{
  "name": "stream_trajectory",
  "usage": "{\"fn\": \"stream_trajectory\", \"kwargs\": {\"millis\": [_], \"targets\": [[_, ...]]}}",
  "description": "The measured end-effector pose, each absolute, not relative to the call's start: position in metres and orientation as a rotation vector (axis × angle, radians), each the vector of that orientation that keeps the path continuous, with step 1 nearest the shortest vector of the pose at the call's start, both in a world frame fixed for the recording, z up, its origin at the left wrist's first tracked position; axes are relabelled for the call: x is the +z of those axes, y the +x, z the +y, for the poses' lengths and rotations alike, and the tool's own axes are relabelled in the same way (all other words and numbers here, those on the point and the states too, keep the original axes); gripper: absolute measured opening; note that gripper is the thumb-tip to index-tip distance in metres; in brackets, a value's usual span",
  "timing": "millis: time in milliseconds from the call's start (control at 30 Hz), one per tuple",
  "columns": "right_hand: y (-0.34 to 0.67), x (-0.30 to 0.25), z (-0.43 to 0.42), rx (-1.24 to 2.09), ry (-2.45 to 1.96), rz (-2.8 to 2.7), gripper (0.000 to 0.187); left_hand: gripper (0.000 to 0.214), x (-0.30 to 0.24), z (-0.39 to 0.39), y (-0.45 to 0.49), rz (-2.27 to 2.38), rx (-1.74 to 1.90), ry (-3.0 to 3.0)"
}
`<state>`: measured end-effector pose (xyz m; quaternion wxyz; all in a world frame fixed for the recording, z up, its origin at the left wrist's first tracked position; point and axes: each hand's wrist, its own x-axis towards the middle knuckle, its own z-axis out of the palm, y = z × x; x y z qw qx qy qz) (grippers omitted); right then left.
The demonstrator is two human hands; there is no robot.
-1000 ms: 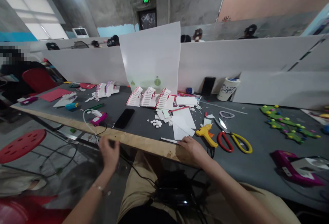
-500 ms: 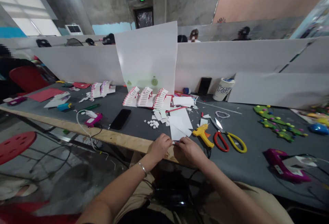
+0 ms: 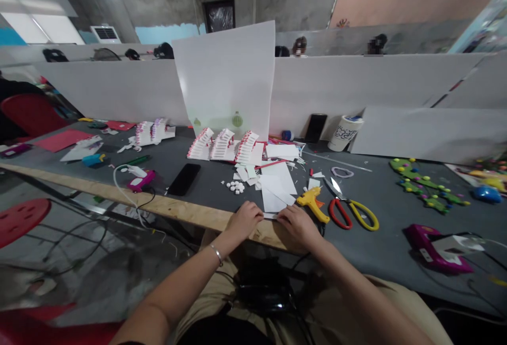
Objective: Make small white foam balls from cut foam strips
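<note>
Left of the yellow plastic glue gun (image 3: 313, 203), a white paper strip (image 3: 270, 216) was pinched by left hand (image 3: 245, 221) and right hand (image 3: 298, 223), seemingly for steadiness.

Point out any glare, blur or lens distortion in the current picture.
Head view: the window looks washed out, and the scissors glint at the blades; head view: the strip between left hand and right hand lacks crisp detail; head view: wide-angle distortion seems to stretch the table toward the sides.
</note>
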<state>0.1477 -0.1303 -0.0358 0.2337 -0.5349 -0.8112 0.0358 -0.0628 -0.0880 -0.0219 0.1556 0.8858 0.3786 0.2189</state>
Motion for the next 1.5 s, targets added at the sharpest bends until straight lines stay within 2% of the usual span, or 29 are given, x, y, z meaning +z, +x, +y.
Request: {"fn": "stream_trajectory", "kwargs": {"millis": [467,800,1133,1500], "targets": [[0.15,-0.036,-0.12,0.095,-1.617,-2.19,0.011,0.008,-0.013,-0.073,-0.061,1.171,0.471,2.507],[0.135,-0.016,-0.137,-0.222,-1.545,-2.44,0.014,0.02,-0.011,-0.092,-0.063,0.993,0.248,2.801],[0.135,-0.024,-0.131,-0.411,-1.478,-2.475,0.016,0.015,-0.017,-0.076,-0.069,1.009,0.468,2.642],[0.149,-0.037,-0.12,-0.291,-1.472,-2.376,0.011,0.006,-0.023,-0.073,-0.067,1.045,0.584,2.529]]}}
